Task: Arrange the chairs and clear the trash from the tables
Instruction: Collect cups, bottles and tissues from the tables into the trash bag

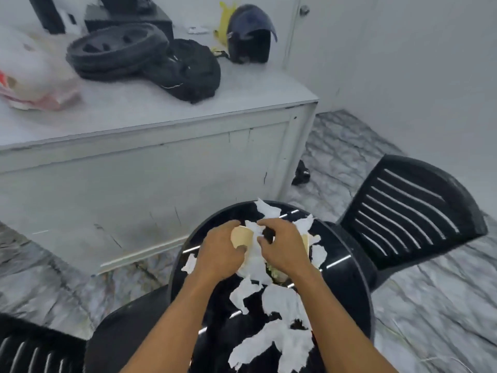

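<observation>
A round black table [347, 267] stands below me, littered with several torn white tissue pieces [285, 300]. My left hand [220, 251] grips a beige paper cup [242, 236] near the table's far side. My right hand [282, 246] hovers just right of it with fingers curled over the tissue; whether it holds any is unclear. Another beige cup [306, 242] shows partly behind my right hand. A black slatted plastic chair [411, 211] stands at the table's right. A second black chair [35, 351] is at the lower left, with its seat [129, 332] against the table.
A white counter [161, 146] stands to the left, behind the table, carrying black round trays [115, 47], a black bag [185, 68], a dark helmet [250, 33], a yellow bag [224, 22] and a white plastic bag [32, 74]. The floor is grey marble [430, 305]. White walls rise behind.
</observation>
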